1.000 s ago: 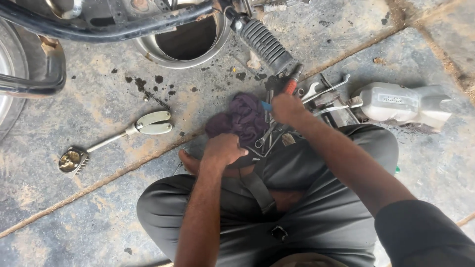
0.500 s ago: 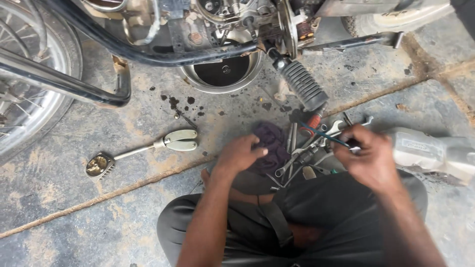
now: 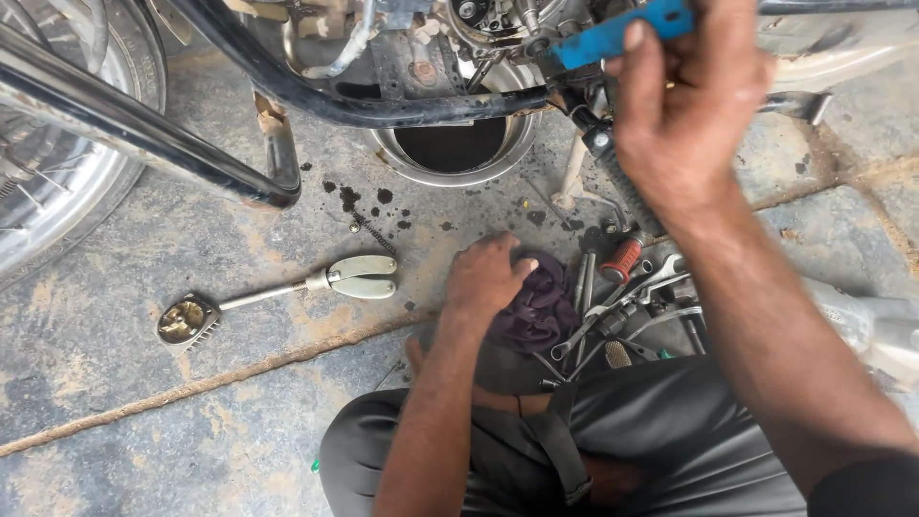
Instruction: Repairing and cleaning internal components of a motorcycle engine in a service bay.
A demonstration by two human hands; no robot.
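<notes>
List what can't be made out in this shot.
- Head view: blue tool tip, hidden by right hand and engine parts.
- Purple rag partly under left hand.
- Steel bowl contents, too dark.
- Wheel cut off by left edge.

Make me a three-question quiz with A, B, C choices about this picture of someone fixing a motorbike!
1. Where is the round metal pan?
A. under the motorbike engine
B. on the person's lap
C. on top of the wheel

2. What colour is the tool handle in the right hand?
A. yellow
B. blue
C. green

3. What is the left hand doing?
A. waving in the air
B. holding a spanner
C. resting on the purple rag

Answers: 1 A, the pan sits on the ground below the engine. 2 B, the handle sticking out of the fingers is bright blue. 3 C, the fingers press down on the rag beside the spanners.
</notes>
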